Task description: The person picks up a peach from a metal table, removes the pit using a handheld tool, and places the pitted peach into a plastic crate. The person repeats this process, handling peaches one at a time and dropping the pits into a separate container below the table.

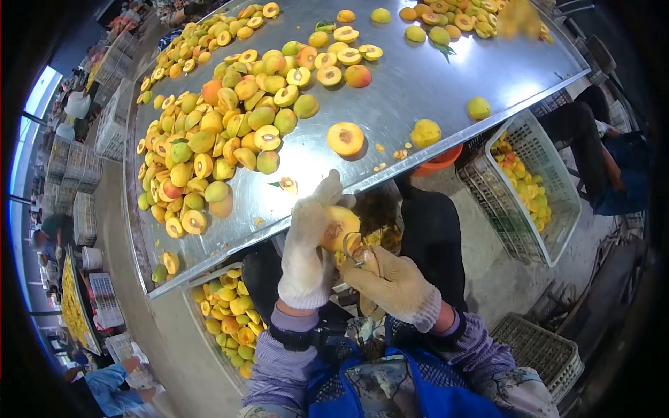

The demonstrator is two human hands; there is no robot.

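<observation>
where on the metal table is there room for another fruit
The shiny silver metal table has a wide bare patch between the large halved yellow fruit, two roundish yellow fruits at the near edge and the far yellow-orange fruit pile; another lies right of them. The left is crowded by a big yellow-green fruit heap.

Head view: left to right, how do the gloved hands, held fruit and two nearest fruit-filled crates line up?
Lower-left peach crate → left gloved hand → cut peach → right gloved hand → right-side peach crate.
</observation>
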